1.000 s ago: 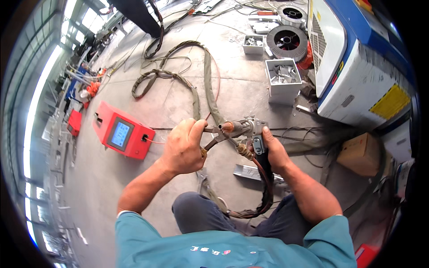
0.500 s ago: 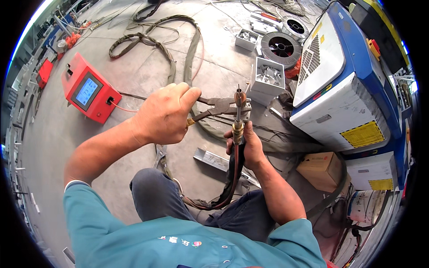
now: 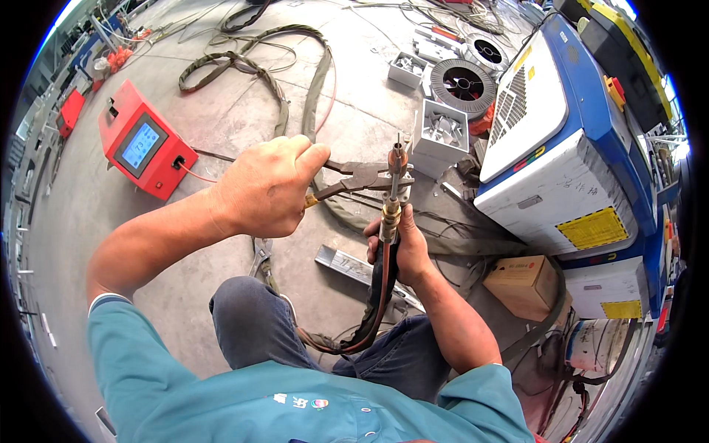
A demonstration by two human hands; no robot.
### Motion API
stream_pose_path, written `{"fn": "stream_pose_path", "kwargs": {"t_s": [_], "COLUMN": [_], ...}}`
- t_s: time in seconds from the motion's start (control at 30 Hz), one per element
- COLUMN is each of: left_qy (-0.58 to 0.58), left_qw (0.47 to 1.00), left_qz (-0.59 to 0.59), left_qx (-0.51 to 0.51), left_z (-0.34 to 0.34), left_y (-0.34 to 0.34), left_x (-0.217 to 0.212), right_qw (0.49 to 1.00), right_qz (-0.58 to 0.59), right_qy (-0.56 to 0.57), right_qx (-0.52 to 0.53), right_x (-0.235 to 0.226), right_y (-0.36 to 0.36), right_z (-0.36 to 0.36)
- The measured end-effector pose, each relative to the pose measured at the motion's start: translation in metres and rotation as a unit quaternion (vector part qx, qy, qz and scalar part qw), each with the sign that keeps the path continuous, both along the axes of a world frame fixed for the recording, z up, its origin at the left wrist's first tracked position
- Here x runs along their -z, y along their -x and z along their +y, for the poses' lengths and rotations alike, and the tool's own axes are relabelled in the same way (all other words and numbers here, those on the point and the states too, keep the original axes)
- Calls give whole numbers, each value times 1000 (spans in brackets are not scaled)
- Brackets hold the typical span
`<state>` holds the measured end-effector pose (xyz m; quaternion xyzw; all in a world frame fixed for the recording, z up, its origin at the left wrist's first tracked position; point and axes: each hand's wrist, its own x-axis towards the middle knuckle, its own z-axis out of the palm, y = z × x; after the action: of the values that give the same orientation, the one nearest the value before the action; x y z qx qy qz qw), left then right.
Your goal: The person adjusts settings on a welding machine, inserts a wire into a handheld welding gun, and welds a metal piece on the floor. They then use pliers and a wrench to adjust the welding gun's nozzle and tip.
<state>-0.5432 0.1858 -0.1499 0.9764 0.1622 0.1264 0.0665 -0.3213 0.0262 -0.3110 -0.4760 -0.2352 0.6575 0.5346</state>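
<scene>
Left hand (image 3: pixel 272 184) is closed around pliers (image 3: pixel 362 176); right hand (image 3: pixel 415 255) curls around a welding torch (image 3: pixel 391 213).

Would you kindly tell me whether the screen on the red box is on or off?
It is on: the screen of the red box glows bright blue, with pale characters showing.

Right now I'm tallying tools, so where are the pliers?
In the head view, the pliers are near the centre, held by the left hand, their jaws at the welding torch in the right hand.
</scene>
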Motion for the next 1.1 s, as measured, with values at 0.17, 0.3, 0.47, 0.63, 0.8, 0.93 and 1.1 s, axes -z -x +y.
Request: {"fn": "stream_pose_path", "kwargs": {"t_s": [0.17,0.3,0.47,0.63,0.8,0.93,1.1], "left_qy": [-13,-8,-9,-16,-25,-25,-24], "left_qw": [1000,1000,1000,1000,999,999,999], "left_qz": [-5,4,10,10,15,19,27], "left_qx": [2,7,10,18,17,22,27], "left_z": [0,1,1,3,2,4,3], "left_y": [4,8,11,13,14,15,15], "left_x": [-1,-1,-3,-4,-7,-6,-11], "right_qw": [1000,1000,1000,1000,1000,1000,999], "right_qz": [-5,-4,-2,-2,2,2,5], "right_qy": [1,4,6,-1,1,-1,-6], "right_qx": [-13,-17,-16,-23,-22,-25,-38], "right_x": [-2,-3,-7,-6,-4,-8,-2], "right_y": [3,6,11,12,14,16,15], "right_z": [-1,-1,-2,-4,-5,-6,-6]}}
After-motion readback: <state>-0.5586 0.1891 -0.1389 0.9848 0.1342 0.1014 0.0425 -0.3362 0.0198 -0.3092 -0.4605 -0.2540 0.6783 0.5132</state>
